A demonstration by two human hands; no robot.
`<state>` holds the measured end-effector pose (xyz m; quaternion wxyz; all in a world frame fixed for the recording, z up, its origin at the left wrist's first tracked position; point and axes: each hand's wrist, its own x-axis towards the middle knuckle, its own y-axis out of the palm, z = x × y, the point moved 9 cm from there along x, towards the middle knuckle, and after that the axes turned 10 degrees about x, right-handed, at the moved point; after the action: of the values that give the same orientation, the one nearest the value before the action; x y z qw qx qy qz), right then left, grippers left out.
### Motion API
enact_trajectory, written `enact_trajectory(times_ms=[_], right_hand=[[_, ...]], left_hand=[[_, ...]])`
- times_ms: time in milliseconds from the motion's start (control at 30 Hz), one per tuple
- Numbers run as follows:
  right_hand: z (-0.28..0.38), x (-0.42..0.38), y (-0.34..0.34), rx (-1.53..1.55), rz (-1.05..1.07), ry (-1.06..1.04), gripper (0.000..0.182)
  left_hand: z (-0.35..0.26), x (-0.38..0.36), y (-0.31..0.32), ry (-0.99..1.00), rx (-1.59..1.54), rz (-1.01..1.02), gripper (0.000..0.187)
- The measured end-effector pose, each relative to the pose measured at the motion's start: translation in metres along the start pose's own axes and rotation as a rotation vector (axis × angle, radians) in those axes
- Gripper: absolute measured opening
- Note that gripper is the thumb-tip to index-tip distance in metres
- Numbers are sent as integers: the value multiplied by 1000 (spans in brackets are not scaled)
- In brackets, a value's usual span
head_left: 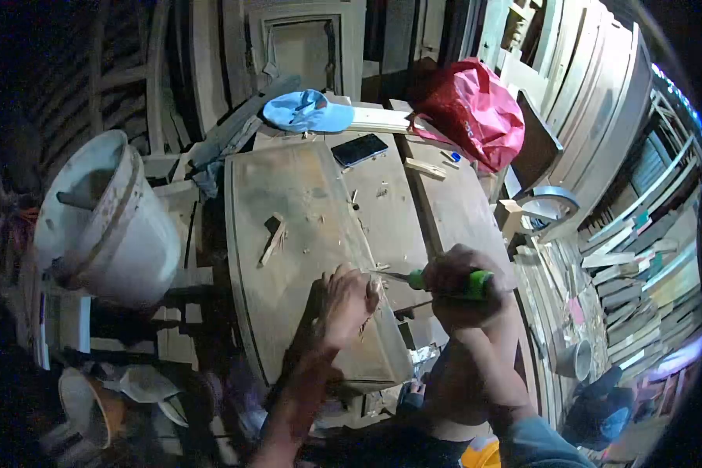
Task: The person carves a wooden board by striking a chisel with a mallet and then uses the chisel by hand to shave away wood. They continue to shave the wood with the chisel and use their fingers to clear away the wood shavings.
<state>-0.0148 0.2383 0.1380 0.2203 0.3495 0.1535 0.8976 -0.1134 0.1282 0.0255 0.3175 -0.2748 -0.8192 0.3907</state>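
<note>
A green-handled chisel (482, 285) is in my right hand (464, 285), fingers wrapped round its handle. Its metal blade points left, and the tip is close to the right edge of a pale wooden panel (288, 175). My left hand (347, 304) rests on that edge with its fingers bent in, just beside the blade tip. Whatever lies under those fingers is hidden. A loose wood sliver (273, 243) and small chips lie on the panel.
Behind the panel are a phone (359, 150), a blue cap (307, 111) and a red bag (476, 115). A wood offcut (425, 168) lies near the bag. A white bucket (144, 226) stands at left, a roll of tape (550, 204) at right. Stacked boards (639, 288) line the right side.
</note>
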Motion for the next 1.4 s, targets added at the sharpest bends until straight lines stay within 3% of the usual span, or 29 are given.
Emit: enact_trajectory(times_ms=[33, 100, 167, 233, 300, 333, 433, 500, 567, 600, 633, 700, 833, 900, 933, 967, 1033, 1100, 1233, 1300, 1400], right_hand=[[-10, -3, -9, -87, -71, 48, 62], [-3, 1, 9, 18, -8, -19, 60], [-7, 1, 10, 43, -7, 19, 58], [3, 2, 16, 146, -64, 24, 56], [14, 4, 28, 275, 8, 6, 52], [19, 2, 28, -182, 90, 2, 53], [-1, 0, 21, -80, 76, 52, 58], [-1, -2, 22, -80, 33, 79, 64], [6, -11, 6, 47, -163, -21, 64], [13, -5, 22, -38, 111, -2, 63], [11, -5, 23, -41, 116, 7, 63], [4, -9, 26, -12, 93, 46, 62], [5, -8, 32, -44, 84, 57, 65], [4, -12, 28, 34, 83, 34, 65], [6, -14, 24, 111, 75, 11, 66], [6, -15, 23, 110, 76, 11, 66], [15, -23, 35, -34, 250, -91, 50], [21, -35, 47, -63, 311, -262, 50], [11, -69, 69, -334, 706, -151, 50], [7, -85, 87, -277, 958, -208, 46], [3, -112, 91, -360, 975, -289, 45]], left_hand=[[3, 0, 7, -12, -27, 23, 22], [1, 0, 3, 16, 5, -50, 20], [1, 2, 9, 30, 56, 74, 18], [5, -3, 13, 30, 62, 5, 17], [8, -9, 11, -24, -198, -27, 16], [7, -8, 11, -29, -205, -29, 16], [16, -1, 33, -84, -28, 31, 14], [31, -3, 69, 4, -9, -20, 17], [9, -3, 22, 36, 25, -65, 18], [-5, -4, -6, 73, 58, -99, 20], [-12, -3, -23, 64, 51, -101, 20], [-2, -9, -5, -222, -281, 351, 21], [-16, -25, -10, -136, -393, 294, 19], [-19, -26, -3, -19, 33, 119, 23], [-16, -25, -2, -19, 34, 115, 23], [-14, -26, 5, 16, 127, 233, 24], [-7, -31, 15, 54, 219, 355, 24], [-9, -30, 3, 131, 80, 218, 17], [-4, -27, 9, 53, 4, 390, 10], [-2, -24, -4, 88, -105, 192, 6], [4, -20, -9, 89, -149, 174, 8]])
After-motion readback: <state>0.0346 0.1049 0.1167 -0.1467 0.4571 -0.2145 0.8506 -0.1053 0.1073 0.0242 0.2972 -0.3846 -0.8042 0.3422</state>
